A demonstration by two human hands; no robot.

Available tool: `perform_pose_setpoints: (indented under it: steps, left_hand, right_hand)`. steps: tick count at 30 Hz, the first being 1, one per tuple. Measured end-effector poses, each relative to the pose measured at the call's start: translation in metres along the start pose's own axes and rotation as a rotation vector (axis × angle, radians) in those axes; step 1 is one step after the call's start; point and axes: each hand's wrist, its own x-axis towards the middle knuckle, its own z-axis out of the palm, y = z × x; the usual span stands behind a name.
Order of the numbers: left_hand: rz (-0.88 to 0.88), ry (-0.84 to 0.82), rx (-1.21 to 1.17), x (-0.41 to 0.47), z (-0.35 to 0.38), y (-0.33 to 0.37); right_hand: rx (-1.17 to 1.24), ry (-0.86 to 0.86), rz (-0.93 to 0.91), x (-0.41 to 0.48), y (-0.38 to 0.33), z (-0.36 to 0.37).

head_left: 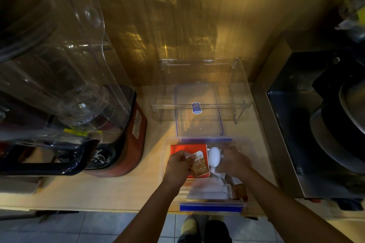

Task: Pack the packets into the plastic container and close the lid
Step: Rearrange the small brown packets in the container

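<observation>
Both hands are down inside the clear plastic container (165,156) with blue clips, sitting at the front edge of the desk (122,189). The left hand (177,165) has its grip closed on a white and brown packet (199,162), over an orange packet (187,148) lying in the box. The right hand (233,162) is wrapped around a white pouch (214,157). The lid (197,110) lies flat just behind the container, more packets (217,189) at its near end.

No legible text or labels
</observation>
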Motion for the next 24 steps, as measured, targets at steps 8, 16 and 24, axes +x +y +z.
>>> perform_pose_setpoints:
  steps: [8,16,24]
  left_hand:
    - [0.005,0.017,0.027,0.0,0.002,-0.002]
    - [-0.023,0.06,-0.012,-0.001,0.003,0.004]
    - [-0.042,0.079,0.018,0.001,0.018,0.013]
  right_hand:
    - [-0.054,0.066,0.019,-0.002,0.002,-0.003]
    - [0.125,0.316,-0.068,-0.025,0.006,-0.019]
    - [0.751,0.216,-0.2,-0.05,0.008,-0.041]
